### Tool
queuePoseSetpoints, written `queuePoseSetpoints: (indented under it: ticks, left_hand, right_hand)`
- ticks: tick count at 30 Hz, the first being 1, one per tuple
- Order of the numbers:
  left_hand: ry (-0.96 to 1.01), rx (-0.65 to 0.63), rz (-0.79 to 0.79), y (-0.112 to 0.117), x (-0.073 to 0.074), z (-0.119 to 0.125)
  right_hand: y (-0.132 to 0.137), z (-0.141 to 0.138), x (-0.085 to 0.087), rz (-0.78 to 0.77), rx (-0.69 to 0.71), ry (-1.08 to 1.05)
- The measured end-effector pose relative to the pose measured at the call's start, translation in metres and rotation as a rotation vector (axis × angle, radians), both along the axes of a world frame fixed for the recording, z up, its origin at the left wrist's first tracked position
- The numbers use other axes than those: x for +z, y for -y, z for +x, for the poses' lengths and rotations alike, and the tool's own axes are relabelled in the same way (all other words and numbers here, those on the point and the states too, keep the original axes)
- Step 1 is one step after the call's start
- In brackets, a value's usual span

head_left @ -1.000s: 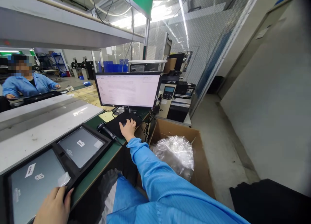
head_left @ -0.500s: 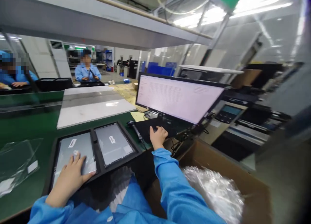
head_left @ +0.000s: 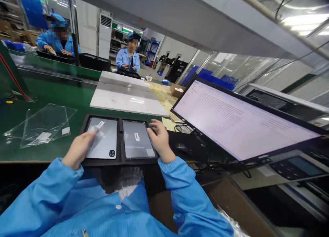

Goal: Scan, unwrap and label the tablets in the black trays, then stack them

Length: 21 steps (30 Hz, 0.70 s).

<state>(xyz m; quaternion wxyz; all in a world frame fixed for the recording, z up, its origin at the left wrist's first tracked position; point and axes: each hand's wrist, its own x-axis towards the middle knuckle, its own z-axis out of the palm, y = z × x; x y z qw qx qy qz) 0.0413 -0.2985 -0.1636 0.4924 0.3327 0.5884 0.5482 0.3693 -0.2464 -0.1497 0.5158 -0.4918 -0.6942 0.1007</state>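
My left hand (head_left: 80, 148) is closed on the left edge of a silver tablet (head_left: 101, 142), its thumb blurred over the back. The tablet lies face down over the left recess of a black tray (head_left: 119, 141), with its camera block at the near right corner and a white label on it. A second tablet (head_left: 136, 144), under clear film with labels, sits in the right recess. At the tray's right edge is my right hand (head_left: 160, 139), fingers curved and slightly blurred beside something dark. I cannot tell if it grips that.
Clear plastic sleeves (head_left: 48, 124) lie on the green table (head_left: 64, 158) at left. A white board (head_left: 123, 100) is behind the tray. At right stand a monitor (head_left: 226, 117) and a cardboard box (head_left: 231, 202). A shelf (head_left: 192, 21) hangs overhead. Two co-workers sit across.
My right hand has moved left from the mouse pad to the tray's right edge. My left hand has slid off the tablet's middle to its left edge, uncovering the camera block. The view has turned left.
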Motion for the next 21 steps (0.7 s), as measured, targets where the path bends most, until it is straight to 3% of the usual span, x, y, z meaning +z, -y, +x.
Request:
queuePoseSetpoints:
  ticks: [2,4,7,10,15,21]
  left_hand:
    - [0.286,0.168,0.013,0.0,0.008,-0.004]
    - [0.493,0.271,0.031,0.002,0.016,-0.004]
    - [0.597,0.34,0.073,0.007,0.022,0.0]
    - [0.625,0.399,0.138,0.009,0.019,0.002]
    - [0.646,0.46,0.204,0.01,0.009,0.003]
    - [0.592,0.349,0.214,0.015,-0.002,0.01]
  right_hand:
    - [0.0,-0.043,0.006,-0.187,0.258,-0.06]
    - [-0.006,-0.082,0.005,-0.42,0.39,-0.119]
    - [-0.021,-0.133,-0.003,-0.791,0.459,-0.268]
    - [-0.04,-0.172,-0.011,-1.001,0.409,-0.433]
    - [-0.069,-0.207,-0.019,-1.023,0.24,-0.441]
    - [-0.085,-0.224,-0.03,-0.935,0.102,-0.332]
